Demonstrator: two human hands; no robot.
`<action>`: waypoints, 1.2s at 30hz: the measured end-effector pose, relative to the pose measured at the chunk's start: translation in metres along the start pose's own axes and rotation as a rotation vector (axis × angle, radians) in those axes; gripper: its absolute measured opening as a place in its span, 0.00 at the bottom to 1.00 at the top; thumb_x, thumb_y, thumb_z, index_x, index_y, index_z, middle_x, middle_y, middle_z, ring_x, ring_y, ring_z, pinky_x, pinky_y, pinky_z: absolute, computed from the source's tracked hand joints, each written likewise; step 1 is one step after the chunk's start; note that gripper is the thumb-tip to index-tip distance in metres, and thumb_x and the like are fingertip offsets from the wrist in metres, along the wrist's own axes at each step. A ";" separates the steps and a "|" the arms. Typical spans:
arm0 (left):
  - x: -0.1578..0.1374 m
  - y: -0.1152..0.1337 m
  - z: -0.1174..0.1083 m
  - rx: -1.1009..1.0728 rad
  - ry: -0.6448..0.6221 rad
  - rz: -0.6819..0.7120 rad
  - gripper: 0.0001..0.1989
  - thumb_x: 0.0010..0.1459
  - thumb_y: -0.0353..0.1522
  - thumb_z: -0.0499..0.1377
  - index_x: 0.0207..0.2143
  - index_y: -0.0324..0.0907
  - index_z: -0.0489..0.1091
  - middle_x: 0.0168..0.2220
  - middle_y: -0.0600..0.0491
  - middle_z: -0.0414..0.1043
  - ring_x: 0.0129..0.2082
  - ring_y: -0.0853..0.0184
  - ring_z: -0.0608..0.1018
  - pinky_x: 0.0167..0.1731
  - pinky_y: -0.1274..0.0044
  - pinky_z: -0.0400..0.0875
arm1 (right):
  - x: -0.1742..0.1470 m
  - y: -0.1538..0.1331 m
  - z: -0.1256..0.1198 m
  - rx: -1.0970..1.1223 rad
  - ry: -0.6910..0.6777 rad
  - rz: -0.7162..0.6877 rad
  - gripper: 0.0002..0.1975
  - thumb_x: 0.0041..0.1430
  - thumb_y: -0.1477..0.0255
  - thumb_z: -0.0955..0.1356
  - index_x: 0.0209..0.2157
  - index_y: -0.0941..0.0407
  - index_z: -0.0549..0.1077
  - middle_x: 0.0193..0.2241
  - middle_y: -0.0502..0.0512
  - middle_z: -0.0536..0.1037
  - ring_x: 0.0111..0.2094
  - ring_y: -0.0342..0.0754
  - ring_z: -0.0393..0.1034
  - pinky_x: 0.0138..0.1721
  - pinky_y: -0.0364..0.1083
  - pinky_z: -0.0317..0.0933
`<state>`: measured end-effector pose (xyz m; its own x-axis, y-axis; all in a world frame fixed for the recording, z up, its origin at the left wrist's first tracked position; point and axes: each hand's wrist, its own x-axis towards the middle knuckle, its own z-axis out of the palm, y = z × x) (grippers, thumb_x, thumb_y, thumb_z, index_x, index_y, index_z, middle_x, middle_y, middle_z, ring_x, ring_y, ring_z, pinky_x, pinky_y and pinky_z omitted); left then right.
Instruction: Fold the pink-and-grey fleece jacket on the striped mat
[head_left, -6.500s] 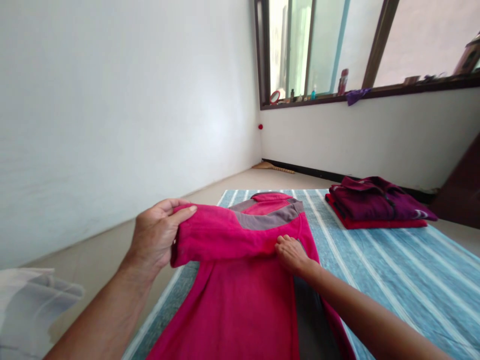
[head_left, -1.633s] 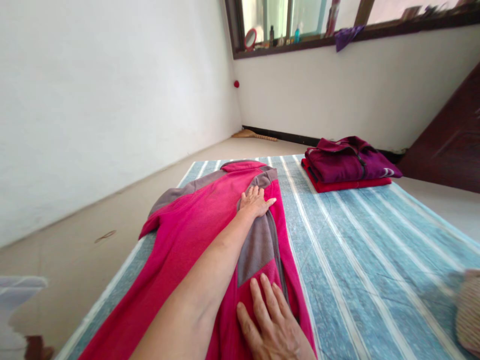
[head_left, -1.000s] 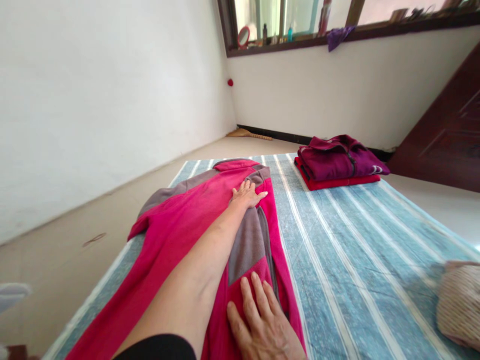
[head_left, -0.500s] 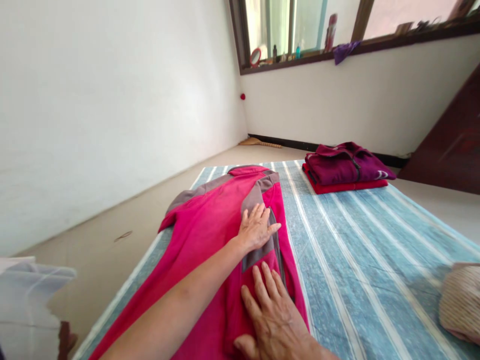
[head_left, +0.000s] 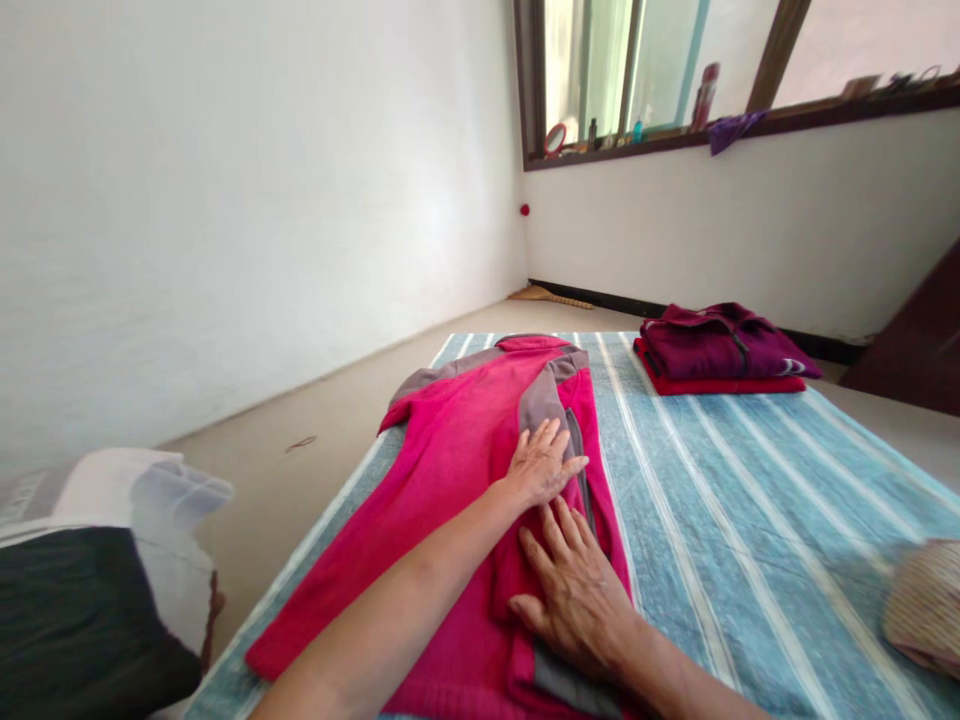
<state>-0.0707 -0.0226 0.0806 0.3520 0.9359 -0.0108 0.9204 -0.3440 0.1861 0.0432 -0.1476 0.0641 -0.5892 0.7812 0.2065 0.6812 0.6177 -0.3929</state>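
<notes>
On the striped blue sheet [head_left: 720, 490], resting the right hand [head_left: 577, 588] palm-down on the pink jacket [head_left: 450, 475]; just beyond, resting the left hand [head_left: 540, 465] there too, spreading the fingers of both; farther off, facing a folded purple garment [head_left: 712, 348].

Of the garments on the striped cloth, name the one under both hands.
The pink-and-gray garment, beneath the left hand and right hand; the purple garment and red garment lie stacked apart, farther right.
</notes>
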 end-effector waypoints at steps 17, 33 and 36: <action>-0.074 -0.024 -0.011 -0.208 0.193 -0.327 0.20 0.59 0.34 0.54 0.52 0.35 0.64 0.49 0.40 0.70 0.52 0.57 0.71 0.54 0.68 0.61 | -0.018 0.034 -0.013 -0.022 0.355 -0.153 0.13 0.61 0.70 0.63 0.46 0.59 0.71 0.50 0.65 0.71 0.55 0.58 0.63 0.54 0.58 0.61; -0.119 -0.007 -0.027 -1.121 0.038 -0.745 0.07 0.51 0.32 0.58 0.32 0.41 0.64 0.22 0.58 0.68 0.18 0.72 0.71 0.14 0.83 0.52 | 0.008 0.051 -0.014 -0.030 0.359 -0.180 0.11 0.63 0.72 0.61 0.43 0.58 0.71 0.48 0.63 0.72 0.53 0.55 0.64 0.52 0.56 0.61; -0.122 -0.008 -0.024 -1.068 -0.030 -0.693 0.08 0.50 0.35 0.59 0.27 0.41 0.62 0.17 0.60 0.65 0.15 0.73 0.68 0.13 0.81 0.46 | 0.010 0.050 -0.012 -0.060 0.317 -0.162 0.12 0.61 0.71 0.64 0.45 0.59 0.71 0.51 0.65 0.70 0.55 0.57 0.62 0.54 0.58 0.59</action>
<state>-0.1250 -0.1321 0.1038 -0.1287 0.8876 -0.4423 0.3227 0.4592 0.8277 0.0764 -0.1078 0.0573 -0.5336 0.6564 0.5333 0.6198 0.7325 -0.2814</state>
